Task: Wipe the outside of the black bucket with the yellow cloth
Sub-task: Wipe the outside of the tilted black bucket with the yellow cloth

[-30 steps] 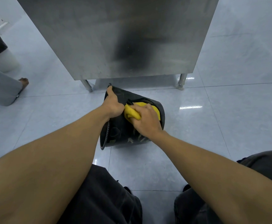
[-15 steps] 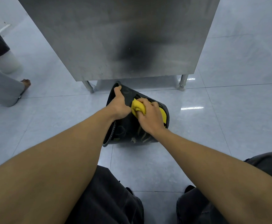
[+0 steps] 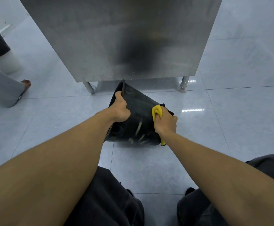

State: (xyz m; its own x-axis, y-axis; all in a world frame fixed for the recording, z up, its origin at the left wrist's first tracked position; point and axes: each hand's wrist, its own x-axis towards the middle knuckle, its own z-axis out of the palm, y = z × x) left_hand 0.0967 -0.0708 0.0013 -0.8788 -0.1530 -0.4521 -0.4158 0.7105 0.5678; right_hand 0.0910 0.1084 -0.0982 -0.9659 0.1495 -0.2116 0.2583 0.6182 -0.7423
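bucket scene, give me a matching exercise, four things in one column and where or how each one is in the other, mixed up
Things:
1. bucket
2. cloth
3. left hand
4. metal table

States:
a. bunched in the right hand, pressed on the bucket's side
b. stands on legs just behind the bucket
c. black, tipped on the floor
d. grips the bucket's rim

Pairs: 1-c, 2-a, 3-d, 4-b

A steel cabinet [image 3: 120, 38] on legs; a lined white bin [image 3: 1, 53] far left.
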